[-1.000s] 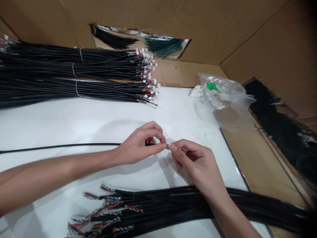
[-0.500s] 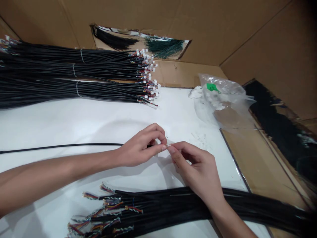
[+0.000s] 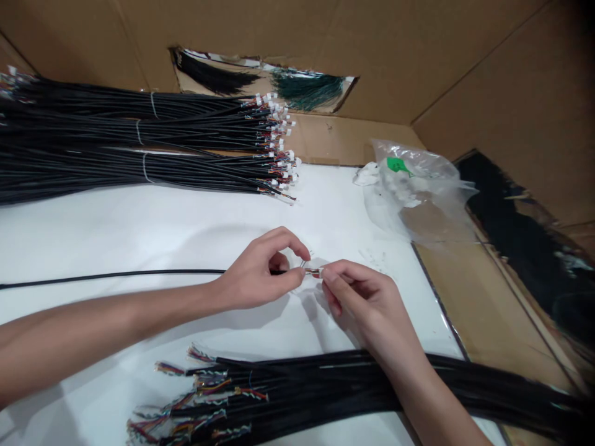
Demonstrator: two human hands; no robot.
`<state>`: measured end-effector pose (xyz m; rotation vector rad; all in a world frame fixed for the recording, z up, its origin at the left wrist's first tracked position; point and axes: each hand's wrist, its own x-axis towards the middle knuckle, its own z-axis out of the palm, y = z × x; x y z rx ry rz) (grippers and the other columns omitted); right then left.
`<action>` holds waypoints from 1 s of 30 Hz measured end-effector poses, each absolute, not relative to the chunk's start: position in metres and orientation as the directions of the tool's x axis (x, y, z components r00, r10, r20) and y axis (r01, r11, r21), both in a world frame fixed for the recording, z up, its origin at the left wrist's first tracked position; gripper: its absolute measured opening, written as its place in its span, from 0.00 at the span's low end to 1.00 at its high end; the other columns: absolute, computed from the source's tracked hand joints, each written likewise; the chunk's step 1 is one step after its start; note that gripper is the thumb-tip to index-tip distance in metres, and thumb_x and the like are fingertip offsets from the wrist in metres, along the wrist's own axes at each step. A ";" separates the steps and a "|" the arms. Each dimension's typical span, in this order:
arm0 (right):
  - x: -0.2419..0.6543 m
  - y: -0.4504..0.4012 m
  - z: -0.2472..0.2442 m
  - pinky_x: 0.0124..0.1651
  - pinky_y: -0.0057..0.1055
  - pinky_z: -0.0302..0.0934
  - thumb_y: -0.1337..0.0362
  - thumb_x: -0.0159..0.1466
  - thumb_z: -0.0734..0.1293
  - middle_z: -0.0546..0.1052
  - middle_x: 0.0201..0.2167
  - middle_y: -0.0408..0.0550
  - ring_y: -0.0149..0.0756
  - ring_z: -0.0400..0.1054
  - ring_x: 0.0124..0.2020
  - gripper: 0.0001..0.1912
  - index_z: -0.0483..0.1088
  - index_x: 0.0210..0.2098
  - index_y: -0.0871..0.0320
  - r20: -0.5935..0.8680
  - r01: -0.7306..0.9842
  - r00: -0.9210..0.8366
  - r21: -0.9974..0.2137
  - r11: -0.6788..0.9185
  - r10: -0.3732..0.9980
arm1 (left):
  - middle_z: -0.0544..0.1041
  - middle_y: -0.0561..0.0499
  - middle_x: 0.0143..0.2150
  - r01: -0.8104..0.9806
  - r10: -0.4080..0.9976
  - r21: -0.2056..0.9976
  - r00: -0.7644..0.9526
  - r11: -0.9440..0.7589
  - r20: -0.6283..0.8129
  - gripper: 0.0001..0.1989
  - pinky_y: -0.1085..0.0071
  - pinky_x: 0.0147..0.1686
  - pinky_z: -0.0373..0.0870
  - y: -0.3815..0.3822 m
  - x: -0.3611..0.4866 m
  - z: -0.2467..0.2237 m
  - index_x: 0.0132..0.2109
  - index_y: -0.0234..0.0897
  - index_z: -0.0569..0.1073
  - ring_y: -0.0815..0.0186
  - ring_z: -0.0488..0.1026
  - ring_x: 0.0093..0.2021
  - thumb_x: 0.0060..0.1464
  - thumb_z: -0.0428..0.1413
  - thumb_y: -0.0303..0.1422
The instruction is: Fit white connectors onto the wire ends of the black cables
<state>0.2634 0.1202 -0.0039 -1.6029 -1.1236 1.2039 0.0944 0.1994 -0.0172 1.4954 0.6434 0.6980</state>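
Note:
A single black cable (image 3: 153,273) runs in from the left edge and passes into my left hand (image 3: 260,269). My curled fingers hold it close to its end, while thumb and index finger stand apart at the tips. Thin coloured wires (image 3: 311,271) come out of the cable end and bridge the small gap between my hands. At their tips sits a small white connector (image 3: 320,272), pinched between thumb and index finger of my right hand (image 3: 362,294) and partly hidden by them.
Tied bundles of black cables (image 3: 199,130) with white connectors lie at the back left. Loose black cables (image 3: 316,384) with bare coloured wire ends lie in front, under my right forearm. A clear plastic bag (image 3: 432,217) rests at the right, beside cardboard walls (image 3: 385,56).
My left index finger has lifted away from the thumb. My right hand has shifted slightly right, and the coloured wires and white connector now show between the hands.

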 end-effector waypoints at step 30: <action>0.262 0.130 -0.003 0.19 0.22 0.44 0.59 0.54 0.73 0.65 0.16 0.38 0.22 0.54 0.16 0.13 0.69 0.22 0.61 -0.455 -0.221 0.067 -0.875 -0.431 0.888 | 0.73 0.54 0.26 -0.056 0.790 0.975 0.597 0.217 -0.141 0.10 0.78 0.19 0.63 0.199 0.093 -0.014 0.39 0.32 0.73 0.73 0.71 0.21 0.48 0.61 0.31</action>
